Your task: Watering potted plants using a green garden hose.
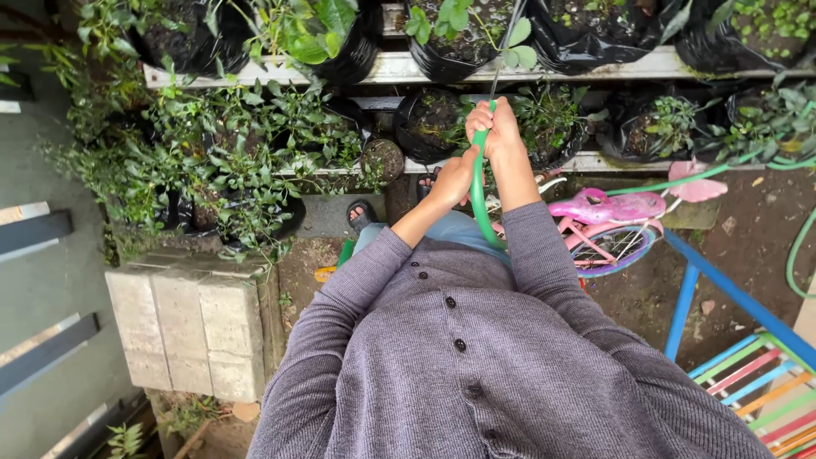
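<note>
From my remote seat: right hand [495, 127] is wrapped tight around the end of the green hose [478, 191], and a thin jet of water [507, 42] shoots from it toward the black grow bags [459, 47] on the upper shelf [399, 68]; left hand [453, 177] is closed round the same hose just below, steadying it where it loops past the grey cardigan [476, 357]. I judge watering is mid-way, with the lower row of potted plants [255, 136] near the stacked pavers [195, 323] and the pink bicycle [608, 221] beside me. Next move, I reckon, calls for swinging the hose tip sideways while keeping the squeeze on it so the jet stays narrow.
</note>
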